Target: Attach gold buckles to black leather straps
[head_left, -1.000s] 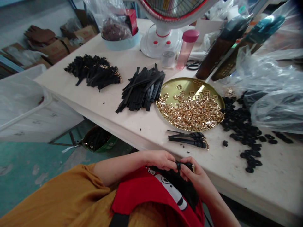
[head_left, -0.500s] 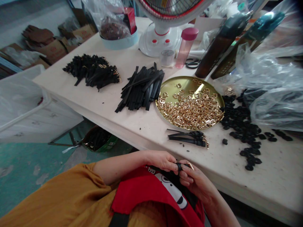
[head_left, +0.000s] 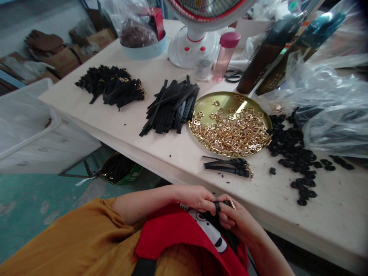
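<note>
Close together at the table's front edge, my left hand (head_left: pixel 198 197) and my right hand (head_left: pixel 234 216) both pinch a short black strap (head_left: pixel 217 207). A dark band goes round the strap between my fingertips. From my right fingers pokes a gold buckle (head_left: pixel 232 204); much of the strap is covered by my hands. On the table just beyond lie several black straps fitted with gold buckles (head_left: pixel 230 167). Behind these stands a round gold tray (head_left: pixel 207 100) heaped with small gold buckles (head_left: pixel 235 132). Black loops (head_left: pixel 304 157) are scattered to its right.
Plain black strips (head_left: pixel 172 107) lie left of the tray, and a pile of buckled straps (head_left: pixel 112 86) farther left. A fan (head_left: pixel 192 48), a pink-lidded bottle (head_left: pixel 222 57), scissors (head_left: pixel 234 76) and plastic bags (head_left: pixel 336 122) stand or lie behind. A white bin (head_left: pixel 43 130) is at left.
Both hands stay together on the strap, with only a slight shift of the fingers. The left fingertips sit a little lower around the band. Nothing on the table has moved.
</note>
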A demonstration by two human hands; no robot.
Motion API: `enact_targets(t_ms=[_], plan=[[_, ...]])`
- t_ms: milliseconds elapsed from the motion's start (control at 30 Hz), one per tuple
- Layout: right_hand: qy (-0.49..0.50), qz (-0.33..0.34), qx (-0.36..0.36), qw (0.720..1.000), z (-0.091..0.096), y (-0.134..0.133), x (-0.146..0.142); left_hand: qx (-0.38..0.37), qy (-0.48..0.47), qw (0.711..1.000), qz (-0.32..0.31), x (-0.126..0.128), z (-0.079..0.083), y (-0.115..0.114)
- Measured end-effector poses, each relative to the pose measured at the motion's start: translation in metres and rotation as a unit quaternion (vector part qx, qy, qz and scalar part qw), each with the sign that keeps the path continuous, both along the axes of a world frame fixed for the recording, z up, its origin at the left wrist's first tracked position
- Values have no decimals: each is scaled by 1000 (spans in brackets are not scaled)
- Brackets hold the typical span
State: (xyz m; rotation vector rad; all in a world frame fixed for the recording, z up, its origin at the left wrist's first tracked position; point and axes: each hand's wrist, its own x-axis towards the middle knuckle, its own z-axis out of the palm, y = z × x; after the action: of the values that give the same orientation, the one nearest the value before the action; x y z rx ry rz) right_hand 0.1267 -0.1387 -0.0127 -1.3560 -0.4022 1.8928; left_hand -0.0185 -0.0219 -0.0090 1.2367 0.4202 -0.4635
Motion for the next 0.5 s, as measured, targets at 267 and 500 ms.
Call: enact_targets(t_ms=[267, 500], plan=[[-315, 74, 121, 938, -6, -3, 0, -87, 63, 992, 66, -3, -11, -9], [-253, 66, 107, 959, 0, -1, -3, 12, 72, 996, 58, -3, 0, 1]])
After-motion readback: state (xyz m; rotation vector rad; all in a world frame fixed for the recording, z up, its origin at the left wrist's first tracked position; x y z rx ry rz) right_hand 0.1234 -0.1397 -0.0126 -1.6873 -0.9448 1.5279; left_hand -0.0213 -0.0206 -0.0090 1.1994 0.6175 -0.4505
